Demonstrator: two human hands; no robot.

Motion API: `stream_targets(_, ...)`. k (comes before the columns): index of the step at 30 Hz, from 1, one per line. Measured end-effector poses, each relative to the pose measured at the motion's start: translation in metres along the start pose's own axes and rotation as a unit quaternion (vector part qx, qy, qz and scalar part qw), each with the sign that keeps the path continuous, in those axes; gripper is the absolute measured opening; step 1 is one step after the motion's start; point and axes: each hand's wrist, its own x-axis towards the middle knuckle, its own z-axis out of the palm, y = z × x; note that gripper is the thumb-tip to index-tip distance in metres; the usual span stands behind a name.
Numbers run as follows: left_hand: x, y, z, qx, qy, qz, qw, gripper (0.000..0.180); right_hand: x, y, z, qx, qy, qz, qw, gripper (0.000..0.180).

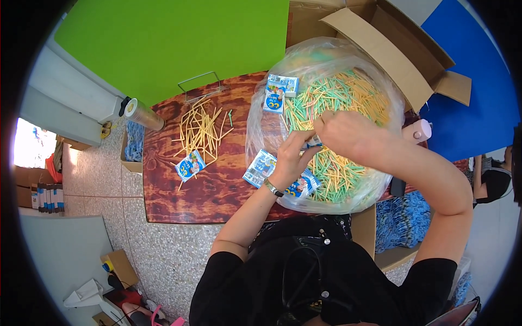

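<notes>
My left hand (293, 155), a band on its wrist, pinches a small blue and white packet (314, 142) over a heap of thin green and yellow sticks (340, 174). Right against it, my right hand (345, 131) is closed, fingers curled down at the packet's top; what they grip is hidden. The heap lies in a large clear plastic bag (380, 193). A similar packet (261, 167) lies beside my left wrist, and another packet (303, 186) is partly under that hand. Two more overlap at the bag's far left edge, the nearer packet (274, 99) lying over the other.
On the red-brown patterned table (185, 204), loose yellow sticks (201, 130) lie left with a packet (190, 165). A wire stand (201, 84) and a clear cylinder (144, 114) are near its edges. An open cardboard box (391, 46) stands behind the bag; a pink cup (417, 131) is right.
</notes>
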Motion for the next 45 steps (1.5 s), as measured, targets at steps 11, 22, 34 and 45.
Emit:
stream_targets(11,-0.003,-0.028,0.000,-0.362,-0.027,-0.263,0.894,0.019,0.007,0.041,0.047,0.393,0.145,-0.017,0.908,0.045)
stream_targets(22,0.015,-0.095,-0.023,-0.140,0.085,-0.150,0.975,0.044,0.077,0.043,0.096,0.364,0.365,-0.050,0.855,0.031)
stream_targets(34,0.056,-0.203,-0.036,0.073,-0.074,-0.220,0.970,0.022,0.057,0.002,0.149,0.308,0.187,0.045,0.932,0.026)
stream_targets(45,0.058,-0.152,-0.028,0.320,0.036,-0.056,0.945,0.037,0.026,-0.064,0.195,0.261,0.120,0.082,0.954,0.026)
